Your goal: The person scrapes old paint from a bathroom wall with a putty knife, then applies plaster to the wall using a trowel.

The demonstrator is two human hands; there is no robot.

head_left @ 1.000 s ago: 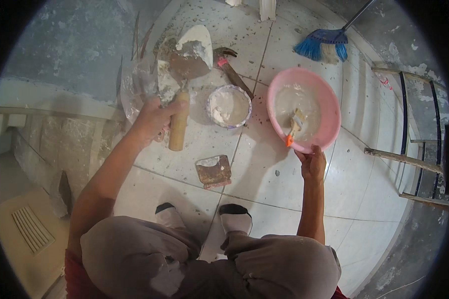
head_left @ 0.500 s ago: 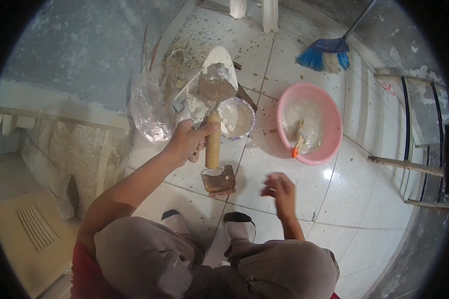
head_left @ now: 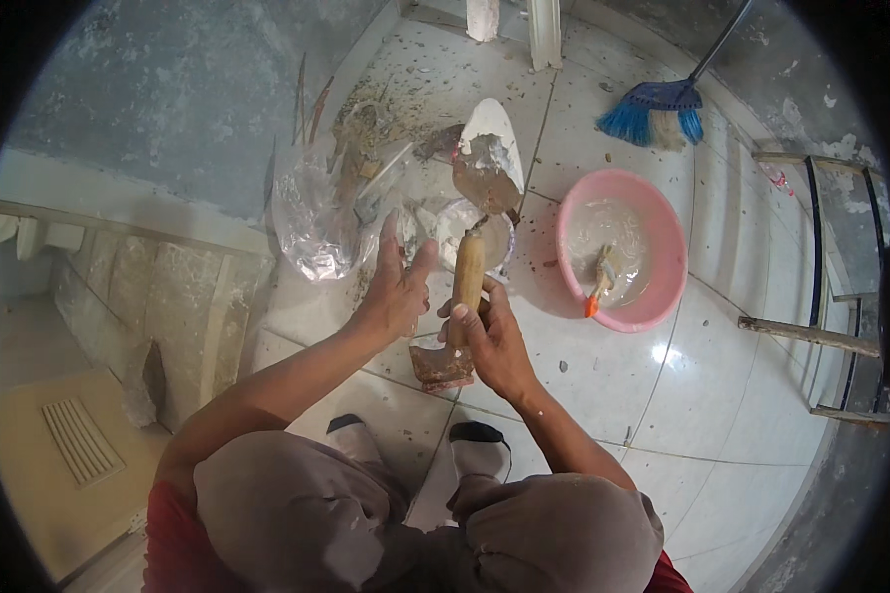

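Note:
My right hand (head_left: 494, 341) is closed round the wooden handle of a trowel (head_left: 470, 267). The trowel's pointed blade is smeared with white paste and reaches away from me over a small bowl (head_left: 509, 242) with a purple-and-white rim, which holds pale paste. Just left of the handle is my left hand (head_left: 396, 301), thumb and forefinger apart, the other fingers curled. Pale paste appears on its fingers, and I see nothing clearly held in it. Under the handle's end, a rust-brown, flat-faced piece (head_left: 440, 366) with white residue lies on the floor.
A pink basin (head_left: 623, 316) of cloudy water stands to the right, an orange-tipped tool (head_left: 593, 304) leaning in it. Clear plastic (head_left: 311, 222) and crumbled debris lie left of the bowl. A blue broom (head_left: 653, 109) rests at the far right; a wooden frame (head_left: 811, 336) is at the right wall.
The trowel has passed from my left hand to my right, which came in from the right to its handle. My left hand has let go and loosened. The trowel has shifted slightly right.

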